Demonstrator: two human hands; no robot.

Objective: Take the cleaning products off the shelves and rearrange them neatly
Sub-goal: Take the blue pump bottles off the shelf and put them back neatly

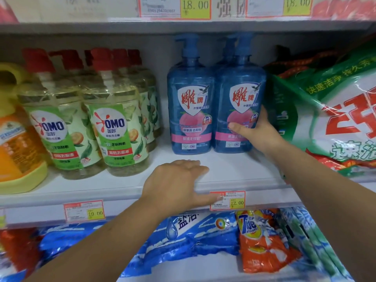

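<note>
Two blue pump bottles of dish soap stand upright side by side on the middle shelf [234,171]. My right hand [254,133] grips the right blue bottle [240,94] at its lower right side, thumb across the label. The left blue bottle [190,98] touches it; another blue pump shows behind them. My left hand [179,180] lies flat and open on the bare shelf in front of the blue bottles, its thumb on the shelf edge next to a price tag [227,200].
Several green-labelled OMO bottles [114,127] with red caps stand to the left, beside a yellow-orange jug [18,139]. A large green and white detergent bag [329,110] leans at the right. Blue bags [183,237] and an orange Tide bag [262,241] fill the shelf below.
</note>
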